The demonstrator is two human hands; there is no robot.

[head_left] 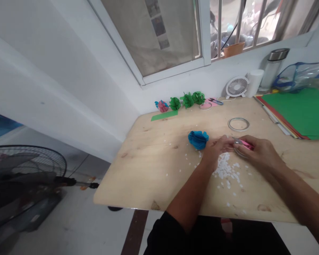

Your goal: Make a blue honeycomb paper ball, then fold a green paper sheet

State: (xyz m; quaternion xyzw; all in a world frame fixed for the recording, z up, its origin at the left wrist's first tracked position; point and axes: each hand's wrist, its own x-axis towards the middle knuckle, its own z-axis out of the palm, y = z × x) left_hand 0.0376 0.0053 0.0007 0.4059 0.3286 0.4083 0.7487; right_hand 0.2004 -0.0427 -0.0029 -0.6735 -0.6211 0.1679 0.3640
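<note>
Pink-handled tool (245, 143) is grasped in right hand (262, 150), its long axis directed between nine and ten o'clock, toward left hand (218, 146), whose grip I cannot tell; blue paper flower (198, 140) lies beside it, at nine o'clock.

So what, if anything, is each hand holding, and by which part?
Right hand: pink-handled tool, held by its handle. Left hand, by the tool's grey end: too blurred to tell whether it holds anything.

The left arm wore a plain black sleeve (166, 232), terminating near the elbow. The left hand (215, 148) and right hand (259, 151) were bare, as were both forearms (192, 187). Black clothing (252, 235) covered the lower body.
</note>
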